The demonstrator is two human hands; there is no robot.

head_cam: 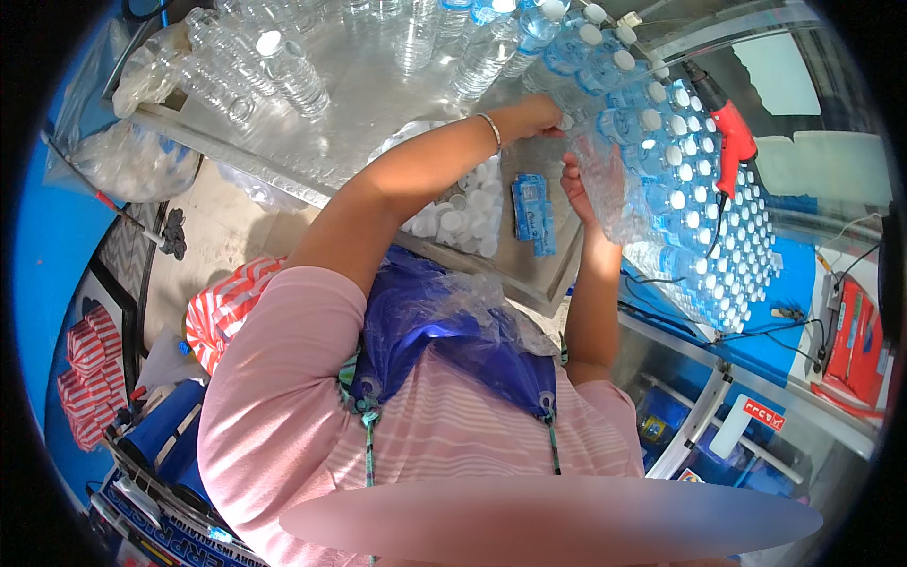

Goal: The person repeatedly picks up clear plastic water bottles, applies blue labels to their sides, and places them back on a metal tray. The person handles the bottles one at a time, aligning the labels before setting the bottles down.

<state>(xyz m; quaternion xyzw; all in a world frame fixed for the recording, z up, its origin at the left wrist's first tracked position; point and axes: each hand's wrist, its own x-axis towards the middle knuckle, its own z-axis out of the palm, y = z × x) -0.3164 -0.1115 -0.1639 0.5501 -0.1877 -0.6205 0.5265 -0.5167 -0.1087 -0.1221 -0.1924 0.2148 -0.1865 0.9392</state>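
My left hand [540, 117] reaches across the metal table, its fingertips pinching a small white cap [565, 122]. My right hand [579, 190] grips a clear plastic bottle [615, 202], tilted with its neck towards the left hand; part of the palm shows through the plastic. The cap appears to be at the bottle's neck. Below my left forearm lies an open clear bag of white caps [457, 220]. Beside it, nearer my right hand, are stacks of flat blue printed bottle labels [531, 212]. Rows of capped bottles with blue labels [655, 152] stand just right of my right hand.
Unlabelled clear bottles [227, 78] stand at the table's [354, 106] far left. A red heat gun [733, 138] hangs or rests above the bottle rows, its cord trailing down. A blue apron [453, 319] with loose clear film covers my front. Striped bags [230, 305] sit below left.
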